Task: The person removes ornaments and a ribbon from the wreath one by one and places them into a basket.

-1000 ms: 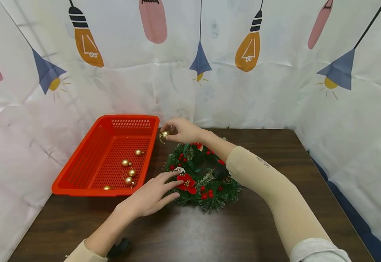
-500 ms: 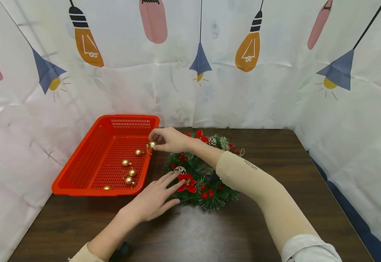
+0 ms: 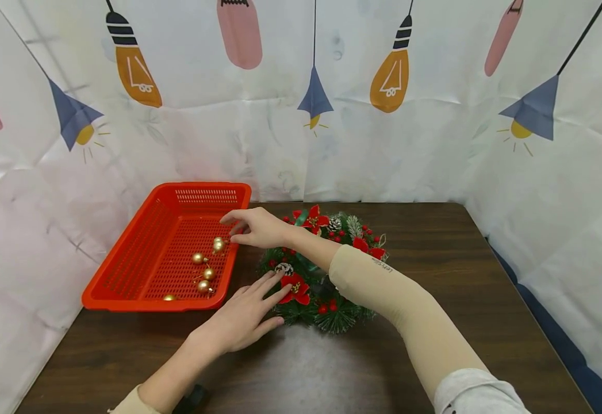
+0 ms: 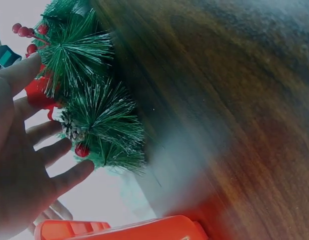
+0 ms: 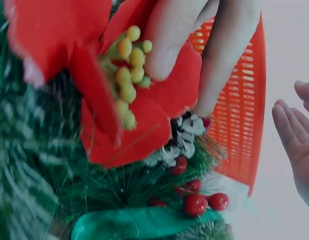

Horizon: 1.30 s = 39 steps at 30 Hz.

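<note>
My right hand (image 3: 256, 227) is over the right rim of the orange-red basket (image 3: 119, 261), its fingers bent loosely with nothing between them. Below the fingertips, two gold Christmas balls (image 3: 219, 246) are close together in the basket. Several more gold balls (image 3: 204, 286) lie nearer its front. Spread over the left side of the Christmas wreath (image 3: 337, 319), my left hand (image 3: 241, 316) has straight fingers near a red poinsettia (image 3: 295, 288) and a pine cone (image 3: 284, 268). In the left wrist view, its fingertips reach the wreath's green needles (image 4: 89, 125). My right forearm hides part of the wreath.
A dark wooden table (image 3: 466, 322) carries the basket at left and the wreath in the middle. Behind stands a white curtain (image 3: 409, 155) printed with lamps and bulbs. A small dark object (image 3: 191, 398) lies beside my left forearm.
My right hand has moved left from behind the wreath to the basket's edge and let go of a gold Christmas ball, which now lies in the basket. The left hand has barely moved.
</note>
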{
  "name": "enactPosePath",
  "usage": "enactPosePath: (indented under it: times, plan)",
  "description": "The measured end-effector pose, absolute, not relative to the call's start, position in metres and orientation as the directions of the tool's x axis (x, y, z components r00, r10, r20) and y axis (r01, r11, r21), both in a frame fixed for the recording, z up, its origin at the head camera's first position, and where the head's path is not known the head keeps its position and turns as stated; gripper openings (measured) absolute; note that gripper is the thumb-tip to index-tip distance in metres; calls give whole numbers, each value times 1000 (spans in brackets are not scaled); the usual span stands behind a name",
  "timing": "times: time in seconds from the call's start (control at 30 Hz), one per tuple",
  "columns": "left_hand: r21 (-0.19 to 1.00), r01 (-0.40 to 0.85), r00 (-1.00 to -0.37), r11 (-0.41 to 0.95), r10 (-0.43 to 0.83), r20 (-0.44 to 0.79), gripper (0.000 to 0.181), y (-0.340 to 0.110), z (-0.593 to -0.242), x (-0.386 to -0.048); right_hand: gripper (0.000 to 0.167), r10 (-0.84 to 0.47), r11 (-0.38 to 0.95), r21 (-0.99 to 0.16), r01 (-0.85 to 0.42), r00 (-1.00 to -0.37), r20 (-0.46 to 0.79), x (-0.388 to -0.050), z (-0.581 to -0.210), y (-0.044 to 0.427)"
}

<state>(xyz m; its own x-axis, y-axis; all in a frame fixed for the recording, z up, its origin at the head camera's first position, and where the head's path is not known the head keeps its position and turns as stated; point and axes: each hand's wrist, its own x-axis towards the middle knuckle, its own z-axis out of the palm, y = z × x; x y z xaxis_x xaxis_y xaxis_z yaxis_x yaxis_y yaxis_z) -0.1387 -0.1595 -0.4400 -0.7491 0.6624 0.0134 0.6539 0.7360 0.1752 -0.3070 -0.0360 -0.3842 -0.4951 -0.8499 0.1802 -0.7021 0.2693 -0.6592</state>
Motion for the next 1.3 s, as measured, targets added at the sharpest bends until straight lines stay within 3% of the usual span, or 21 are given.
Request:
enactPosePath:
  times: [0.13, 0.4, 0.6, 1.0, 1.3]
  plan:
    - [167, 655, -748, 737, 664, 5, 67, -159, -440, -139, 36, -856, 278, -652, -705, -490, 165, -306, -378, -23]
    - [164, 655, -749, 737, 663, 12, 66, -158, -440, -139, 22, -904, 277, -512, -813, -400, 148, -299, -361, 38]
    - [162, 663, -746, 731, 663, 58, 63, -156, -441, -141, 19, -904, 302, -464, -833, -405, 138, -287, -361, 95]
    - [177, 661, -751, 730, 636, 179, 45, -152, -441, -148, 21, -794, 437, -541, -718, -590, 142, -269, -369, 192]
    - [189, 652, -755, 734, 607, 249, 31, -146, -441, -152, 22, -631, 495, -684, -536, -763, 141, -272, -391, 240]
